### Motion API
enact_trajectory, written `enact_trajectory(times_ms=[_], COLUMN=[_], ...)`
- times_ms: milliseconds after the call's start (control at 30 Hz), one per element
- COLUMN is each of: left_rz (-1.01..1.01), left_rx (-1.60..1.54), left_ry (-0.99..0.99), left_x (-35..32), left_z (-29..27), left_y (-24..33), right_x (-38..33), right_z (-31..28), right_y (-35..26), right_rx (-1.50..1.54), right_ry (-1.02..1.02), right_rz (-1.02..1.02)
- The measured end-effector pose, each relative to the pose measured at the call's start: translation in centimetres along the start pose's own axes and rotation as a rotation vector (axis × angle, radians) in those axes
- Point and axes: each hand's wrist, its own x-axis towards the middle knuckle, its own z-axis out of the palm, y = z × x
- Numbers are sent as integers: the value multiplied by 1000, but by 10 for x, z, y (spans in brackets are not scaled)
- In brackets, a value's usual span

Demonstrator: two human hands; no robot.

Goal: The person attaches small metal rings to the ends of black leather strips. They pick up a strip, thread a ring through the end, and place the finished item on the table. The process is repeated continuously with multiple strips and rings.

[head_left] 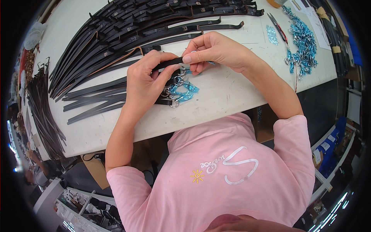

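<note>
Pinched between the thumb and fingers of my left hand [145, 77] is a black strap [169, 63]. My right hand [216, 52] closes on the same strap's end, thumb on top. A metal ring and a bit of blue wrapping show by the right fingers; how they join the strap is hidden. Just below my hands lie metal clasps in blue plastic wrap [185, 92] with silver rings [174, 103]. They sit at the ends of several black straps [94, 106] that fan out to the left beneath my left wrist.
Rows of black straps with bent ends [127, 36] cover the far side of the white table [228, 92]. Red-handled scissors [279, 29] lie at the right beside a heap of blue-wrapped clasps [303, 44]. A bundle of dark straps [42, 100] hangs over the left edge.
</note>
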Motion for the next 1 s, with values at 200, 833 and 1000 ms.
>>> enact_trajectory(times_ms=[200,833,1000], left_rz=[-65,-31,-38], left_rx=[-10,-81,-46], left_ry=[-42,15,-4], left_x=[-1,-1,-1], left_z=[0,6,4], left_y=[-2,-3,-2], right_x=[0,1,0], right_z=[1,0,1], right_y=[1,3,1], right_rx=[4,-26,-39], right_ry=[0,-1,6], right_rz=[-8,-26,-23])
